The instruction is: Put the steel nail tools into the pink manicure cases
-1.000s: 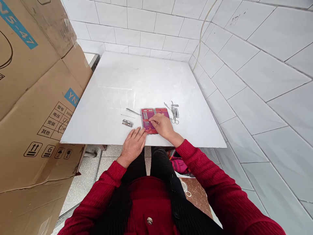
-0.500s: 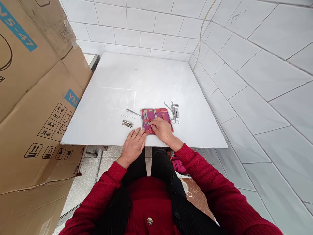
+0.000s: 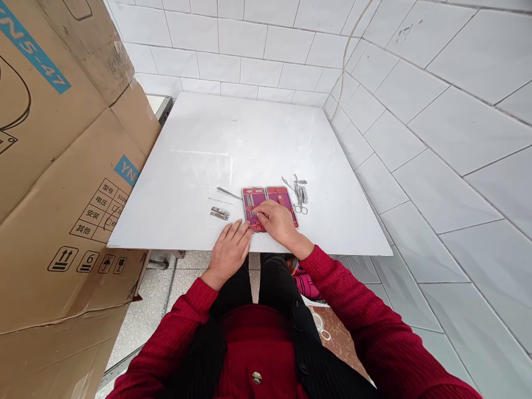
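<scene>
Centrally, the opened pink tool case lies flat near the white table front edge, long axis toward the frame top, right hand fingers curled on it, left hand flat, open alongside.

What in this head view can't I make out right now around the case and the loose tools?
- Near edge of the open pink case: covered by the right hand.
- Whether the right fingertips pinch a tool: too small to tell.
- Tool types in the pile right of the case: overlapping and tiny; only scissor loops show.
- Left hand: whether it touches the case corner is unclear.
- Cardboard box: cut off by the left edge.
</scene>
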`<state>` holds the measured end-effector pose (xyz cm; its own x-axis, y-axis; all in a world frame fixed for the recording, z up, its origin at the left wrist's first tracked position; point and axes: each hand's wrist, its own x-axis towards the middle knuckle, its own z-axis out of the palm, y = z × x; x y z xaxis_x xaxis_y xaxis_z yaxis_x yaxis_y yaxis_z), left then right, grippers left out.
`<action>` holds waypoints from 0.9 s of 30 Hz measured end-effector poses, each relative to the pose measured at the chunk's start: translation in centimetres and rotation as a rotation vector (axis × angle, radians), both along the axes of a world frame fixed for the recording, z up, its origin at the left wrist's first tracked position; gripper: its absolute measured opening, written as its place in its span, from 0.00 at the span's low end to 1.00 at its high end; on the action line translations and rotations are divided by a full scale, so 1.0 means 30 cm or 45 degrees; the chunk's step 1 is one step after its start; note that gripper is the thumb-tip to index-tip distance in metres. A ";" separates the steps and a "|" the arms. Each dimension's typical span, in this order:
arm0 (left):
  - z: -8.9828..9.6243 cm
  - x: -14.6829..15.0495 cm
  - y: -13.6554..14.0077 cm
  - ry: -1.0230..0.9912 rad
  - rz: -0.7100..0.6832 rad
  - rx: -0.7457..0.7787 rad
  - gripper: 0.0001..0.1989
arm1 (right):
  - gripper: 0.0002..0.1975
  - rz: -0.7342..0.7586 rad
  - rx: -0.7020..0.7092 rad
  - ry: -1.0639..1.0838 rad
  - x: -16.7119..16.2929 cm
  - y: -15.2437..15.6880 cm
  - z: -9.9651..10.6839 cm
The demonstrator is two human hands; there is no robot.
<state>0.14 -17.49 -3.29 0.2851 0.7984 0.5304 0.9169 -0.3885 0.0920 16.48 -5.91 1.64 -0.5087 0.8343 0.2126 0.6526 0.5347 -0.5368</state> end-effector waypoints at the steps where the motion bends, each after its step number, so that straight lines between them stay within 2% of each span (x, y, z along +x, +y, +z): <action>1: 0.001 0.001 -0.001 -0.003 0.000 -0.002 0.17 | 0.11 0.006 -0.008 -0.008 -0.009 0.001 0.007; 5: 0.001 0.002 -0.003 -0.012 0.001 -0.011 0.17 | 0.11 0.047 -0.048 -0.089 -0.060 0.009 0.039; 10: -0.002 0.001 -0.005 -0.024 -0.003 -0.017 0.18 | 0.10 0.144 -0.053 -0.324 -0.156 0.030 0.099; 15: -0.001 0.000 -0.006 -0.021 0.005 -0.004 0.18 | 0.15 0.191 0.002 -0.573 -0.247 0.058 0.158; 27: -0.008 0.000 -0.010 -0.027 0.010 -0.050 0.21 | 0.14 0.262 0.126 -0.700 -0.356 0.099 0.123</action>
